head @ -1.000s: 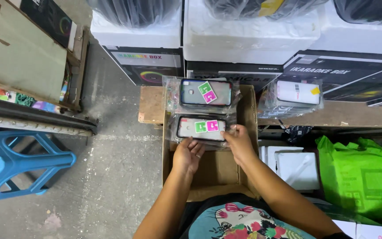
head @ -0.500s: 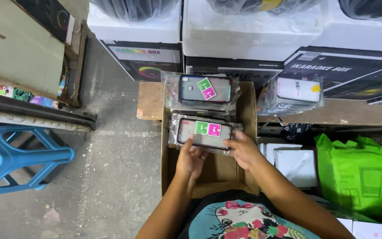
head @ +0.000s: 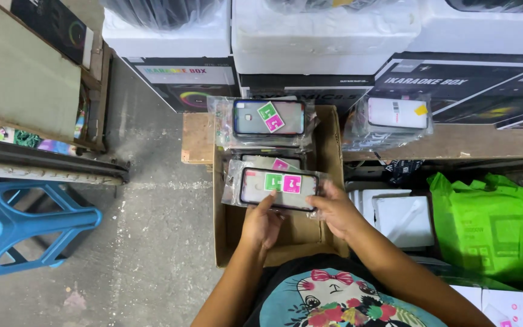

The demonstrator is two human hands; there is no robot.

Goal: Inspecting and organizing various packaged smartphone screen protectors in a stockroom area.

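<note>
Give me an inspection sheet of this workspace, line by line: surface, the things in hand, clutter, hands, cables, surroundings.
Surface: grey concrete floor, stained; open cardboard box in front of the person.
Things in hand: bagged phone case with green and pink stickers, held over the box; more bagged cases stacked at the box's far end.
Clutter: another pile of bagged cases on a wooden ledge; white boxes below it.
Hands: left hand and right hand both have a grip on the case.
Cables: nothing seen.
Surroundings: blue plastic stool, green bag, stacked black cartons.
</note>
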